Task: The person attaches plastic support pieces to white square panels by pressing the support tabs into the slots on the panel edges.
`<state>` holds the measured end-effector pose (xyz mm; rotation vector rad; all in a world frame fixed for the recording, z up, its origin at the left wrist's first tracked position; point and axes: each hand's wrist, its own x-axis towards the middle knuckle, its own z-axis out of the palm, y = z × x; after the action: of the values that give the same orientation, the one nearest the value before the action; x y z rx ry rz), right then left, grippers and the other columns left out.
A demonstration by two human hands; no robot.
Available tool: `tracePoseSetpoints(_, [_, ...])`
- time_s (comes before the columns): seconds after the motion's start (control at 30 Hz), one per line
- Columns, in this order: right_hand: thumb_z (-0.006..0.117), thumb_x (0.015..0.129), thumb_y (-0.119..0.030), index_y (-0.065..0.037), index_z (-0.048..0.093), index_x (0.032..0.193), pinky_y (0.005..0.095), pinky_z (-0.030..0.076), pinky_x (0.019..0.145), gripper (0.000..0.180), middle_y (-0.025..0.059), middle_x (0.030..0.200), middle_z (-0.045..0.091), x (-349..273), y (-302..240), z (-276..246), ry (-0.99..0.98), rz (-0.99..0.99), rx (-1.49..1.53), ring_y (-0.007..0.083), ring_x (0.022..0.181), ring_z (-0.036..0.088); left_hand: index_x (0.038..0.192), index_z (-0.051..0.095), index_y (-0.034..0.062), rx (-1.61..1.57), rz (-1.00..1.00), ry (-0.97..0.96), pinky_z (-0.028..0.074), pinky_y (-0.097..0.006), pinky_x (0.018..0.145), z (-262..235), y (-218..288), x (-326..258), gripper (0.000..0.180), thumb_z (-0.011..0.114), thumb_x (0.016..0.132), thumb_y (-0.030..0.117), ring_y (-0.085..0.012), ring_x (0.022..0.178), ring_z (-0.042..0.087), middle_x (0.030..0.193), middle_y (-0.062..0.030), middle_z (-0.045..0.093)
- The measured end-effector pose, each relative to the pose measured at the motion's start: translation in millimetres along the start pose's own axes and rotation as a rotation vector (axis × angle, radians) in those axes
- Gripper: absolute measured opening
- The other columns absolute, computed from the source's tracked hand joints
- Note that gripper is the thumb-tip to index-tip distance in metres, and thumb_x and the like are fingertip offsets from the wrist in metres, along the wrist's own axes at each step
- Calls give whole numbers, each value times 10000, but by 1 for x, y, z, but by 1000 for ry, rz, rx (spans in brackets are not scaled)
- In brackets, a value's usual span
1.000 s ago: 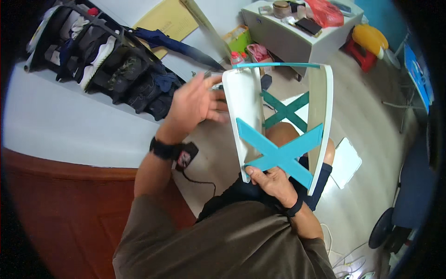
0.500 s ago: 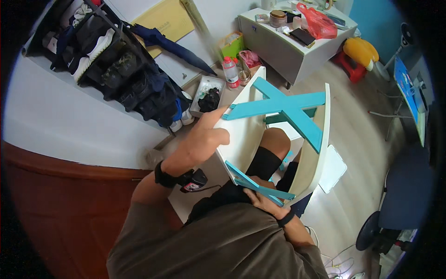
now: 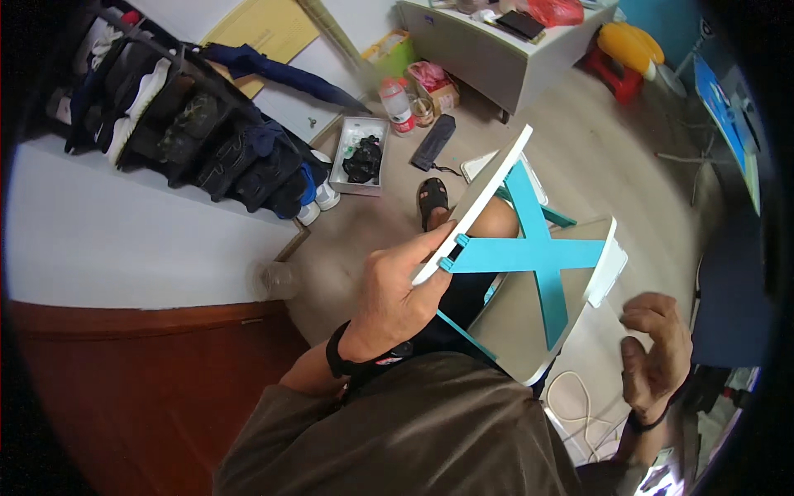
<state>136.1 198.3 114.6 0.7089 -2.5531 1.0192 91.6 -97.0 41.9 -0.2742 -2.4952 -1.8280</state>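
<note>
A white piece with two panels (image 3: 513, 335), joined by teal X-shaped braces (image 3: 536, 252), stands tilted over my lap. My left hand (image 3: 393, 293) is closed around the edge of its left panel (image 3: 490, 197), close to the small teal clips where a brace meets the panel. Off to the right, my right hand (image 3: 657, 351) hangs apart from the piece, its fingers loosely bent and spread from the thumb, with nothing seen in it. The far panel's lower side and my legs partly hide each other.
On the floor ahead are a grey box (image 3: 360, 157) with a black bag, a bottle (image 3: 397, 107) and a dark pouch (image 3: 434, 142). A shoe rack (image 3: 190, 124) stands at left, a white desk (image 3: 471, 54) at the back. A white cable (image 3: 579, 397) lies at lower right.
The white piece has turned and shifted right and lower. My right hand has let go of its near teal brace and moved out to the right; my left hand still grips the panel edge.
</note>
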Motion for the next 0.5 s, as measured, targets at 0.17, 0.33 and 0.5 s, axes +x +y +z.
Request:
tracePoseSetpoints(0.17, [683,715,-178,28,563,1131,381,452,827,480,119,904,584,73,-13,66,-242,-371,-141,274,899,576,1177,640,-14,80,-10,88,469,-232,591,-1,-5,-7,319,613,859,-5,-53,665,587,745,-99,671])
tracePoseSetpoints(0.33, [560,781,-143,2,563,1151,376,422,795,397,71,799,533,80,14,109,-201,-514,-140,231,780,563,1170,644,-21,126,-29,128,478,-222,658,-3,-6,-15,302,609,871,2,-61,744,593,856,-61,686])
tracePoseSetpoints(0.5, [736,727,-107,-76,613,1221,420,431,831,510,79,851,543,82,21,108,-294,-467,-65,242,761,554,1153,649,-34,118,-157,118,489,-229,750,-7,8,-10,273,602,889,24,-77,842,602,973,-59,695])
